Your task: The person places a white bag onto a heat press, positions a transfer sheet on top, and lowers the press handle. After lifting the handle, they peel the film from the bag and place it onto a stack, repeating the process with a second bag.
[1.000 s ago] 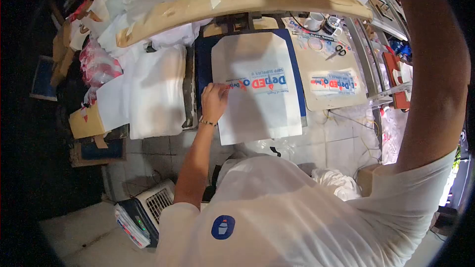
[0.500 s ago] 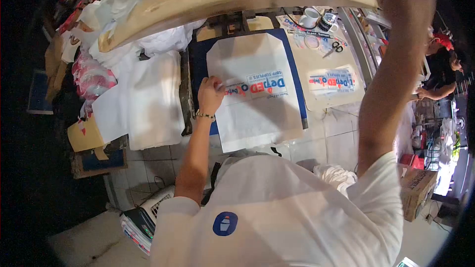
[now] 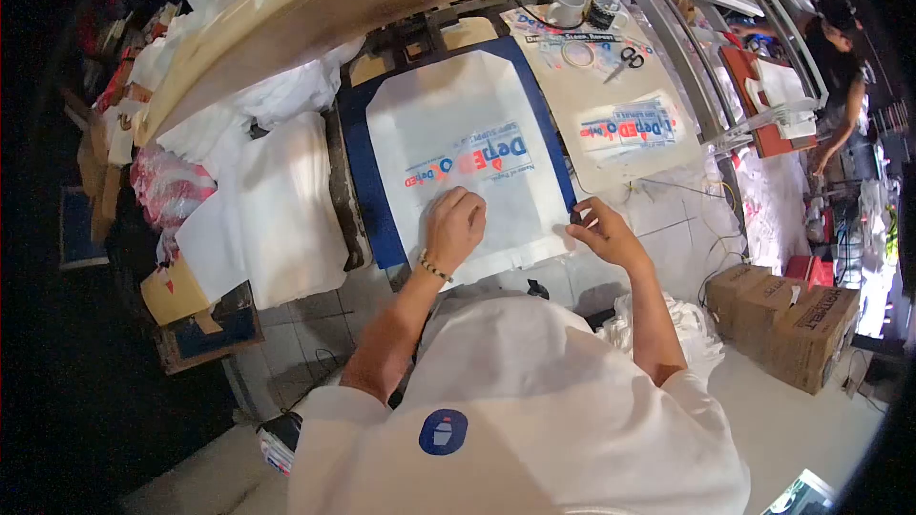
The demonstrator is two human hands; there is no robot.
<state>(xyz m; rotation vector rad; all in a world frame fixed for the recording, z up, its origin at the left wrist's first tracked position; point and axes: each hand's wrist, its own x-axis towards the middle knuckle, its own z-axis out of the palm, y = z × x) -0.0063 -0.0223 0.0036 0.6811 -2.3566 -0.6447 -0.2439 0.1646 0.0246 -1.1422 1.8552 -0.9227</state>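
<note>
A white printed sheet (image 3: 515, 219) lies on a blue board (image 3: 358, 153), with blue and red "DepED" lettering (image 3: 491, 157) across its middle. My left hand (image 3: 456, 227) rests on the sheet just below the print, its fingers curled in; what they hold, if anything, is hidden. At the board's right edge, near its dark lower corner, is my right hand (image 3: 606, 234). Its thumb and forefinger are bent but apart on either side of that corner.
A long tan padded piece (image 3: 382, 10) hangs above the far end. White sheets (image 3: 291, 210) are stacked at left. On the right, a tan board (image 3: 611, 167) carries a similar print, scissors (image 3: 627, 62), a tape roll (image 3: 578, 54) and a mug (image 3: 567, 7). Another person (image 3: 840, 86) stands far right.
My right hand has come down from the raised upper right to the board's edge. My left hand has shifted from the print's left end to below the lettering. The view has shifted too.
</note>
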